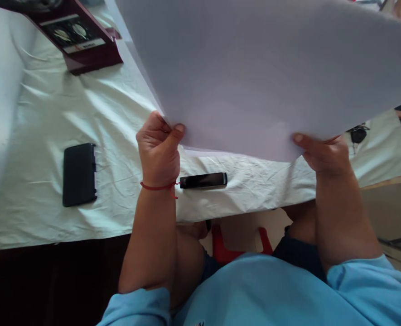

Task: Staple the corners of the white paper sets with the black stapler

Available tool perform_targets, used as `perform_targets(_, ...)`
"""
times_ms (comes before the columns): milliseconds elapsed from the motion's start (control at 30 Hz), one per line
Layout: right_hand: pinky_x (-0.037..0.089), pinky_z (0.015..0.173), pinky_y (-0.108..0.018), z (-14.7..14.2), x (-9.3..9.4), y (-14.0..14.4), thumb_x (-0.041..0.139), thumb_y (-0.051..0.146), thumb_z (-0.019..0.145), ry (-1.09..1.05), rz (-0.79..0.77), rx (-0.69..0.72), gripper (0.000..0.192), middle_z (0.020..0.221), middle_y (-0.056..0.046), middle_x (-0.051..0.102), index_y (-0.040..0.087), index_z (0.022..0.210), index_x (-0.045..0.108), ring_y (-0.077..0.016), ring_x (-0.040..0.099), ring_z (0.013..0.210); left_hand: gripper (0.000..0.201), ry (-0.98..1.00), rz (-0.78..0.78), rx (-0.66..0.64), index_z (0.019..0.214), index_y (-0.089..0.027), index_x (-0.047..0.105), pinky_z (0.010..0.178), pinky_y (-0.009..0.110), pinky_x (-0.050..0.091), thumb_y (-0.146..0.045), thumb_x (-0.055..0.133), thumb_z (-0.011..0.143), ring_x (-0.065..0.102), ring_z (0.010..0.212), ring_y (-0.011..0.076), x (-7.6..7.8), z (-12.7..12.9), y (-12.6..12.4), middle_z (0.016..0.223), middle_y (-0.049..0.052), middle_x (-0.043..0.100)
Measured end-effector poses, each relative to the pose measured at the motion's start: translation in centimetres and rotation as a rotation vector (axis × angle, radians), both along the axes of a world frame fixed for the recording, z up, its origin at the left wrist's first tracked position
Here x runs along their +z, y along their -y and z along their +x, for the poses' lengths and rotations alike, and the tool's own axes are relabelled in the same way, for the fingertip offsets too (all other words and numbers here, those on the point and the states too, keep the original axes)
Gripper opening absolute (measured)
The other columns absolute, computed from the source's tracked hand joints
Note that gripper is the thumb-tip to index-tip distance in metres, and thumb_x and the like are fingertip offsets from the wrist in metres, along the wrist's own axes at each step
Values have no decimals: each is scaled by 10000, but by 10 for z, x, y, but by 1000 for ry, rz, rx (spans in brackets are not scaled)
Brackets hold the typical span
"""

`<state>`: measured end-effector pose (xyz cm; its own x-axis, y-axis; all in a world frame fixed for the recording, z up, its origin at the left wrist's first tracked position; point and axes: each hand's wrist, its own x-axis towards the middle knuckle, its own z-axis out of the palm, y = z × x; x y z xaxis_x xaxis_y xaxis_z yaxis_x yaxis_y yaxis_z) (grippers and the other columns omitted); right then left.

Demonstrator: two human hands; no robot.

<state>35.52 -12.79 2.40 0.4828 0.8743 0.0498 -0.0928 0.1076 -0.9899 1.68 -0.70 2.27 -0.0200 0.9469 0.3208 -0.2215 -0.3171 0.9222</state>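
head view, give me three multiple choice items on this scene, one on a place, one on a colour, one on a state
1. Where does the black marker lie?
A. on the white cloth beside the left wrist
B. on top of the dark red box
C. in the right hand

2. What colour is the string around the left wrist?
A. green
B. red
C. yellow

3. How is the large white sheet held?
A. flat on the table, untouched
B. rolled into a tube
C. lifted, with a grip at each near corner

Answers:
1. A, since the marker rests on the cloth just right of the wrist.
2. B, since a thin red band circles the wrist.
3. C, since the left hand and right hand each pinch its near edge above the table.
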Motion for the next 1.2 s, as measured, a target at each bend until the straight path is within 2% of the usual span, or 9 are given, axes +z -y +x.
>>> perform_targets(100,638,1221,-476,0,3,2,1158,426,528,11,-15,22,773,1194,-42,874,303,1204,805,-282,794,1272,417,45,6,-37,823,-274,755,932,338,638,-480,1109,746,668,797,169,1,-1,-1,767,-38,635)
perform_targets(267,672,1133,-469,1,2,3,1126,444,660,80,-79,114,504,1155,-56,873,273,1038,840,-290,797,1228,449,-66,-69,-76,973,-278,849,1068,422,663,-596,1093,769,790,1072,254,1,3,2,1036,23,837)
perform_targets(467,601,1304,-549,3,-8,-5,1124,625,604,146,24,8,666,1203,-2,854,411,1160,826,-326,755,1407,462,-47,21,-58,1006,-300,863,1163,474,666,-591,1111,747,818,1176,286,7,2,3,1123,29,859)
perform_targets(567,610,1296,-589,9,-14,-3,1082,706,652,216,37,-13,600,1212,-29,855,432,1117,818,-372,724,1461,530,-99,38,-67,1010,-291,824,1219,498,646,-614,1115,704,802,1257,322,10,-7,2,1135,38,837)
perform_targets(767,636,1249,-599,14,-20,6,1092,545,721,422,-168,38,598,1198,-57,855,340,1207,811,-383,777,1350,365,-530,-260,-138,902,-267,765,1100,494,691,-411,1061,745,791,1132,344,16,-18,8,958,44,817)
perform_targets(933,656,1246,-514,13,-16,7,1109,441,722,336,-136,-46,527,1220,-31,848,361,1147,807,-354,745,1434,373,-481,-231,-185,978,-271,802,1044,483,708,-442,1049,758,802,1173,349,24,-17,14,1058,61,835)
perform_targets(1033,690,1190,-505,17,-16,7,1142,342,641,326,-194,7,550,1154,-8,852,357,1082,814,-348,772,1365,360,-622,-287,-224,880,-274,784,946,490,722,-455,1061,736,793,1113,382,22,-22,11,900,56,784)
perform_targets(1100,684,1205,-502,21,-17,8,1146,325,627,364,-218,16,536,1103,3,855,364,1051,822,-339,791,1315,342,-699,-276,-214,842,-274,777,992,495,715,-450,1052,739,784,1145,390,19,-25,11,869,62,775)
perform_targets(1200,686,1205,-481,23,-19,9,1135,402,675,342,-214,-2,495,1110,10,863,368,1058,824,-323,804,1287,358,-643,-248,-178,954,-273,825,1113,508,687,-478,1054,771,789,1219,377,16,-25,14,1040,79,849)
